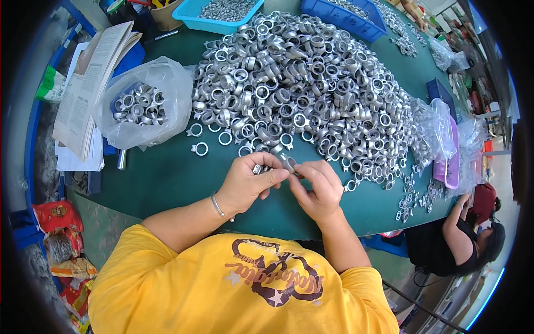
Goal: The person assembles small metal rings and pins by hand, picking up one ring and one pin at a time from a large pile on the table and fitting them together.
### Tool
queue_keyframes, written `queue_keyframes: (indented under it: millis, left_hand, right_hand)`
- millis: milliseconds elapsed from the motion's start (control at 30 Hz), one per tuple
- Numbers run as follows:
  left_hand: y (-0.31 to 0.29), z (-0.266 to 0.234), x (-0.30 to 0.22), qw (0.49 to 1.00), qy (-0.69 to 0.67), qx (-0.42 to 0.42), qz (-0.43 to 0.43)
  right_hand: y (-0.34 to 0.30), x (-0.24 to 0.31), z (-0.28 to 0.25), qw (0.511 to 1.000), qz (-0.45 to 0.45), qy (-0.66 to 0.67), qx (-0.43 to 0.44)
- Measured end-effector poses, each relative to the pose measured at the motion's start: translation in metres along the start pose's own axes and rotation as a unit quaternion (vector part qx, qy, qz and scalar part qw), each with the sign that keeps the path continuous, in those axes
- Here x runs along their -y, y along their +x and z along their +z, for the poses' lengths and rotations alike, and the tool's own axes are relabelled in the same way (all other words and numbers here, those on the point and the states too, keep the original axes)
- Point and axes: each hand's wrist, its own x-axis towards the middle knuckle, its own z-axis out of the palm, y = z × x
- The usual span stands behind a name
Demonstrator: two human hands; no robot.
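Observation:
Both hands meet over the near middle of the green table point(167, 183). A grey metal ring clamp point(288, 162) is pinched between their fingertips. My left hand point(245, 181), with a bangle at its wrist, has its thumb and fingers closed on the clamp's left side. Some small shiny metal pieces point(259, 168) show inside its curled fingers; I cannot make out their exact kind. My right hand point(321, 189) pinches the clamp from the right. Just beyond rises a large heap of similar metal ring clamps point(300, 83), with a few loose ones along its front.
A clear plastic bag point(181, 92) holding ring clamps stands at left, beside stacked papers point(83, 94). Light blue point(217, 25) and dark blue bins point(339, 18) sit at the back. A pink basket point(446, 167) and another person point(459, 242) are at right.

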Motion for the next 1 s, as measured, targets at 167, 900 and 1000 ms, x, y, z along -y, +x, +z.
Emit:
queue_keyframes:
  millis: [167, 900, 1000]
  left_hand:
    - [-0.001, 0.001, -0.001, 0.998, 0.049, 0.003, 0.027]
    - [0.001, 0.001, 0.001, 0.995, 0.086, 0.007, 0.04]
    - [0.003, -0.003, -0.001, 0.969, -0.169, 0.098, -0.15]
  right_hand:
    - [-0.004, -0.004, -0.005, 0.996, -0.08, -0.022, 0.016]
    - [-0.014, -0.004, -0.009, 0.818, 0.214, 0.534, -0.004]
    - [-0.007, 0.006, -0.016, 0.89, 0.185, 0.414, 0.052]
